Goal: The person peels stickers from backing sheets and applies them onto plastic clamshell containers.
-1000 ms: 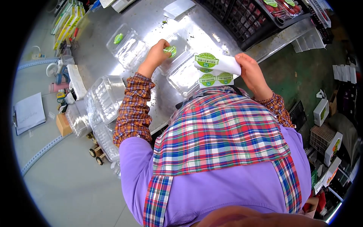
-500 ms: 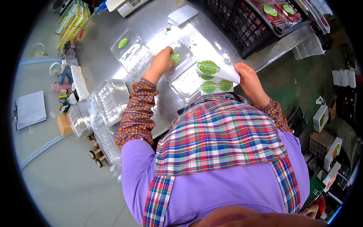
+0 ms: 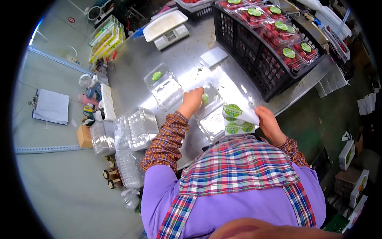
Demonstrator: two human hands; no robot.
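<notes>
Closed fingers of my left hand point(image 3: 192, 102) touch the lid of an open clear plastic box point(image 3: 212, 123), right beside a green oval label point(image 3: 205, 98) on it; whether they pinch anything is hidden. My right hand point(image 3: 269, 121) grips the right edge of a white label sheet point(image 3: 239, 126), which is curled back and bears several green labels. To the left lies a second open clear box point(image 3: 167, 91) with a green label point(image 3: 156, 75) on its lid.
A black crate point(image 3: 260, 59) holding several labelled boxes of red fruit stands at the back right. A white scale point(image 3: 165, 26) and a white card stack point(image 3: 213, 57) are further back. Stacked clear boxes point(image 3: 141, 128) sit at the left edge, near a clipboard point(image 3: 51, 106).
The view has tilted up, so the scale and more of the crate show. My left hand has stayed by the label on the lid, its fingers more curled. My right hand still holds the sheet.
</notes>
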